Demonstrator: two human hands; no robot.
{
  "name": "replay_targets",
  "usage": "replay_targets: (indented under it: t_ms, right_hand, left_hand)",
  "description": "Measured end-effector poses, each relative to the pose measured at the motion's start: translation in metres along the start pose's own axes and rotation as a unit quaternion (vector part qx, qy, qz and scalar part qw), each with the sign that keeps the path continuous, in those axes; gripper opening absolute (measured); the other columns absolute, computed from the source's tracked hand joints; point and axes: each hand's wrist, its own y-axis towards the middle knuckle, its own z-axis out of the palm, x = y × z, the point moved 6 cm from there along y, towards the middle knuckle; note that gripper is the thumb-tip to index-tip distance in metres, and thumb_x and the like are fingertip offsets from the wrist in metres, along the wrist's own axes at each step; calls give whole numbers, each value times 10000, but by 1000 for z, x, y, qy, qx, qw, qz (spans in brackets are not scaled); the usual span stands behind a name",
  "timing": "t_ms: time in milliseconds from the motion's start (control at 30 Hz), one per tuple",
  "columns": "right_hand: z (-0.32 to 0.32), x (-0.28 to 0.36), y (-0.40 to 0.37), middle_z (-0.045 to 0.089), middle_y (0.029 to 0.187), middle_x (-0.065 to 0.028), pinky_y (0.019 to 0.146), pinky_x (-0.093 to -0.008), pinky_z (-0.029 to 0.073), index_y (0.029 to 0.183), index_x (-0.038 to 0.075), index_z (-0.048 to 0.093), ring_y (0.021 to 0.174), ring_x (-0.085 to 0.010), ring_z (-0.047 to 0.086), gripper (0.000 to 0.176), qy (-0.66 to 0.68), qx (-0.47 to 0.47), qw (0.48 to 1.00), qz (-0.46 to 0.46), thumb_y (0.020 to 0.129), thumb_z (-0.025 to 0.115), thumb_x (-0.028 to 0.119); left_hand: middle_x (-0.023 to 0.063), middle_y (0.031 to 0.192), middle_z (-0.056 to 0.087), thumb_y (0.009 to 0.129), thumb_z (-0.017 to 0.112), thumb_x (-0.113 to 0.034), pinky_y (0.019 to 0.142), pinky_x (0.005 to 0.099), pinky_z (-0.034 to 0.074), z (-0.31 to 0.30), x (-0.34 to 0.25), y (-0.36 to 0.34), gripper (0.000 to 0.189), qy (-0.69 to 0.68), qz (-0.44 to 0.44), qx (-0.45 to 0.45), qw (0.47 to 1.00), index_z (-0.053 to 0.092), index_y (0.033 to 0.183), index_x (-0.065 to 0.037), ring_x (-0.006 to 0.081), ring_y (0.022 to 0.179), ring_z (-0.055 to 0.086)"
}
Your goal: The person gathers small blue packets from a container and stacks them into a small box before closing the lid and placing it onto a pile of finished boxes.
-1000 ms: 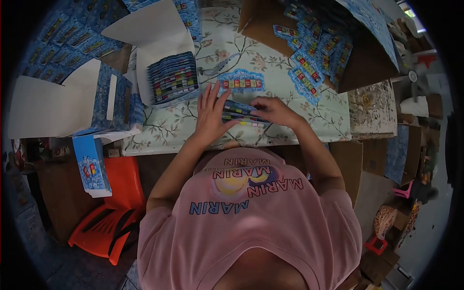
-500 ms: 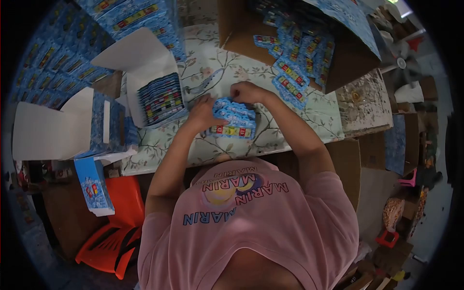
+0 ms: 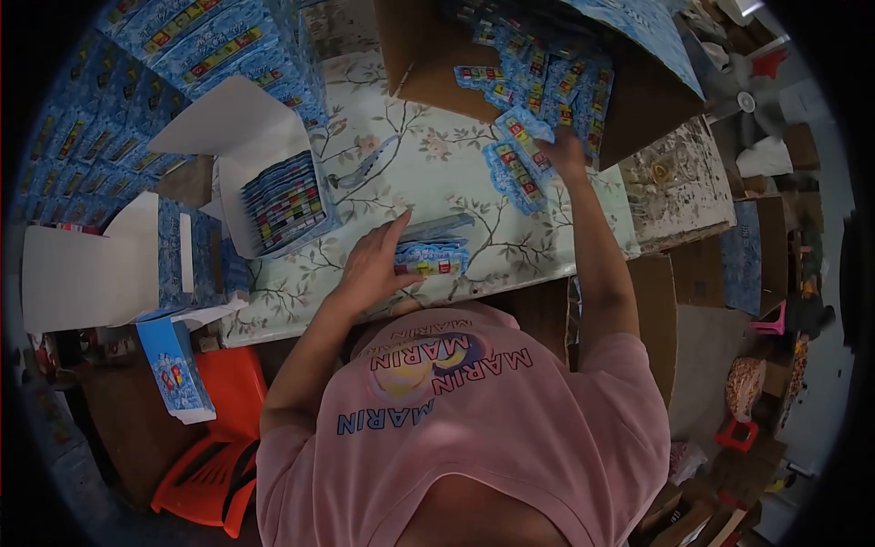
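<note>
My left hand (image 3: 369, 263) is on the table's near side, its thumb and fingers bracketing the left end of a small stack of blue packets (image 3: 442, 263). The stack's top edges fan out a little, and red and yellow marks show on its front. At the mouth of the large carton, my right hand (image 3: 567, 155) has its fingers closed on the edge of a blue packet (image 3: 523, 133); the fingertips are partly hidden. Just below it, another blue packet (image 3: 515, 176) lies on the flowered tablecloth (image 3: 365, 205).
A large cardboard carton (image 3: 424, 77) lies on its side with loose packets spilling out. To the left, an open white box (image 3: 239, 128) holds a packed row of packets. Printed blue boxes (image 3: 219, 55) are stacked behind it. An orange chair (image 3: 214, 465) stands at lower left.
My right hand has moved from the stack rightward to the packets at the carton's mouth. My left hand has stayed at the stack, which now sits lower and looks more upright.
</note>
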Motion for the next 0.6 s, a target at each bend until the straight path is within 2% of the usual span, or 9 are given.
replay_targets:
  t_ms: [67, 133, 167, 233, 300, 433, 467, 567, 600]
  right_hand:
    - [-26, 47, -18, 635, 779, -123, 607, -342, 475, 960, 5, 575, 685, -226, 637, 364, 64, 26, 998, 17, 742, 732, 251]
    - [-54, 115, -46, 563, 694, -45, 574, -285, 430, 931, 2, 576, 601, -106, 500, 168, 197, -29, 980, 28, 832, 658, 110]
    - [-46, 134, -55, 557, 718, -38, 563, -280, 423, 909, 0, 560, 600, -97, 485, 136, 252, 16, 967, -15, 853, 633, 100]
    - [-6, 164, -83, 560, 755, -38, 597, -268, 433, 928, 3, 541, 669, -75, 523, 141, 376, 197, 905, 39, 866, 618, 103]
    - [9, 203, -116, 604, 819, -79, 688, -283, 464, 1000, 11, 545, 795, -114, 592, 191, 247, 325, 912, -37, 881, 605, 147]
    - [14, 233, -146, 622, 952, -132, 771, -317, 471, 1116, 32, 524, 913, -205, 619, 361, 162, 400, 898, -88, 860, 637, 259]
    - [5, 243, -150, 607, 1015, -153, 796, -339, 468, 1167, 43, 499, 942, -254, 607, 458, 109, 390, 905, -130, 827, 663, 303]
    - [3, 251, -161, 574, 1113, -178, 837, -367, 456, 1240, 60, 453, 1005, -321, 575, 615, 39, 377, 906, -189, 762, 714, 345]
    - [4, 251, -164, 555, 1148, -183, 854, -374, 448, 1261, 65, 431, 1038, -338, 555, 675, 24, 376, 901, -214, 729, 738, 343]
  left_hand:
    - [169, 1122, 534, 596, 805, -193, 851, 419, 446, 4, -1, 6, 882, 108, 50, 73, 990, 347, 1345, -115, 348, 1009, 545]
    - [164, 1104, 538, 616, 787, -197, 854, 415, 445, 3, 2, 16, 834, 110, 23, 79, 991, 368, 1333, -115, 348, 994, 546]
    - [156, 1086, 543, 628, 776, -194, 858, 416, 441, 5, 5, 21, 810, 99, -4, 113, 989, 375, 1327, -113, 347, 983, 549]
    - [148, 1067, 548, 640, 765, -192, 863, 416, 438, 5, 10, 18, 785, 98, -47, 139, 984, 383, 1321, -112, 346, 972, 551]
    - [151, 1073, 530, 655, 752, -199, 852, 409, 442, 6, 9, 14, 744, 86, -4, 77, 993, 402, 1306, -112, 343, 993, 535]
    - [181, 1275, 439, 633, 783, -200, 909, 395, 429, -11, 6, -13, 862, 179, 22, -126, 975, 340, 1364, -92, 364, 1168, 444]
    - [181, 1275, 439, 633, 783, -200, 909, 395, 429, -7, 9, -18, 862, 173, 23, -122, 977, 340, 1364, -92, 364, 1168, 444]
    - [229, 1343, 389, 583, 825, -147, 992, 442, 360, 14, 54, -32, 1013, -187, -184, -132, 956, 233, 1391, 10, 404, 1189, 408]
    - [229, 1343, 389, 583, 825, -147, 992, 442, 360, 23, 58, -31, 1013, -191, -184, -128, 956, 233, 1391, 10, 404, 1189, 408]
